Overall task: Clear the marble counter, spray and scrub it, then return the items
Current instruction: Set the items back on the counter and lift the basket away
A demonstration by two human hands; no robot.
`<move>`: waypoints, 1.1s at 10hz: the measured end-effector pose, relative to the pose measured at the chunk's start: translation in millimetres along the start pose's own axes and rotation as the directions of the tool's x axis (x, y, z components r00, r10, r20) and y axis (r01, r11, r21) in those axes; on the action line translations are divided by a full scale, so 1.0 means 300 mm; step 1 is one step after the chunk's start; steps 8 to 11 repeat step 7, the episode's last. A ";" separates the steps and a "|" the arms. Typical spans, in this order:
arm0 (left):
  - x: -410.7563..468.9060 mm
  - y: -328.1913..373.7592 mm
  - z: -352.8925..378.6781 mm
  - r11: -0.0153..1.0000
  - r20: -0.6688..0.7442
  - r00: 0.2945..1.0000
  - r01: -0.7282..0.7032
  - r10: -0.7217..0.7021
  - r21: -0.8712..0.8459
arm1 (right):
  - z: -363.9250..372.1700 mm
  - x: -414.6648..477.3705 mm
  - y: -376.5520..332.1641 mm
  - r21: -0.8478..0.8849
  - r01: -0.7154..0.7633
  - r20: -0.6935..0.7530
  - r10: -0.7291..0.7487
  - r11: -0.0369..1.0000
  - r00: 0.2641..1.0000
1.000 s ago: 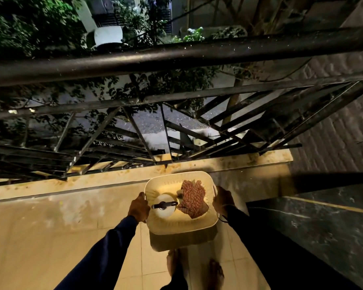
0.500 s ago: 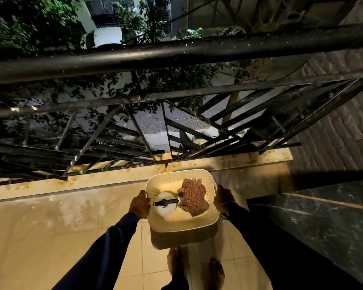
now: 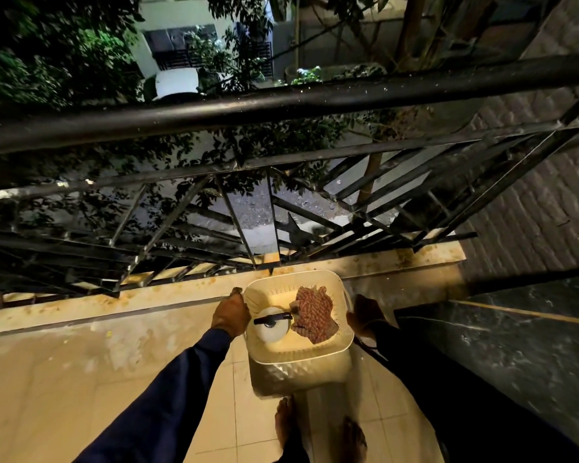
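A black metal railing (image 3: 281, 108) edges the beige tiled floor (image 3: 81, 379); a brick wall (image 3: 549, 202) stands right, dark trees (image 3: 64, 61) beyond, lit dimly.

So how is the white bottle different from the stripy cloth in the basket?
The white bottle is smooth, rounded and plain white with a black spray top; the cloth is crumpled, soft and red-and-pale patterned. The bottle sits nearer the left hand, the cloth nearer the right hand. Both sit inside the cream basket, which both hands grip.

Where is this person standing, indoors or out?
Probably an upstairs balcony at night: a black metal railing runs across, trees and a road lie below it, and a tiled floor is underfoot.
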State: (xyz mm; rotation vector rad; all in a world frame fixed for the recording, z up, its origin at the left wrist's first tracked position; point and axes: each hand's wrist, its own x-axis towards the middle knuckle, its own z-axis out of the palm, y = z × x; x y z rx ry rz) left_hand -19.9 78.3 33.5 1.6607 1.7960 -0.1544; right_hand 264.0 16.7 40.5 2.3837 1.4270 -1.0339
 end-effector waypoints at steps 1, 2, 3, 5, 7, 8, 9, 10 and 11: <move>-0.036 0.024 -0.052 0.999 -0.030 0.999 -0.033 0.033 0.014 | -0.053 -0.067 -0.001 0.015 0.027 -0.010 -0.027 1.000 1.000; -0.105 0.086 -0.102 0.994 -0.101 0.993 -0.053 0.062 0.092 | -0.124 -0.171 0.016 0.010 0.076 -0.021 -0.076 0.997 0.997; -0.175 0.187 -0.138 0.984 -0.149 0.977 -0.137 0.153 0.109 | -0.204 -0.310 0.044 -0.009 0.140 -0.059 -0.141 0.990 0.988; -0.244 0.602 -0.196 0.857 -0.112 0.852 -0.495 0.511 0.146 | -0.458 -0.538 0.240 0.067 0.088 -0.368 -0.057 0.994 0.928; -0.465 1.104 -0.143 0.550 -0.090 0.543 -0.819 0.835 0.165 | -0.621 -0.771 0.597 0.034 -0.091 -0.634 0.092 0.995 0.768; -0.465 1.104 -0.143 0.550 -0.090 0.543 -0.819 0.835 0.165 | -0.621 -0.771 0.597 0.034 -0.091 -0.634 0.092 0.995 0.768; -0.465 1.104 -0.143 0.550 -0.090 0.543 -0.819 0.835 0.165 | -0.621 -0.771 0.597 0.034 -0.091 -0.634 0.092 0.995 0.768; -0.465 1.104 -0.143 0.550 -0.090 0.543 -0.819 0.835 0.165 | -0.621 -0.771 0.597 0.034 -0.091 -0.634 0.092 0.995 0.768; -0.465 1.104 -0.143 0.550 -0.090 0.543 -0.819 0.835 0.165 | -0.621 -0.771 0.597 0.034 -0.091 -0.634 0.092 0.995 0.768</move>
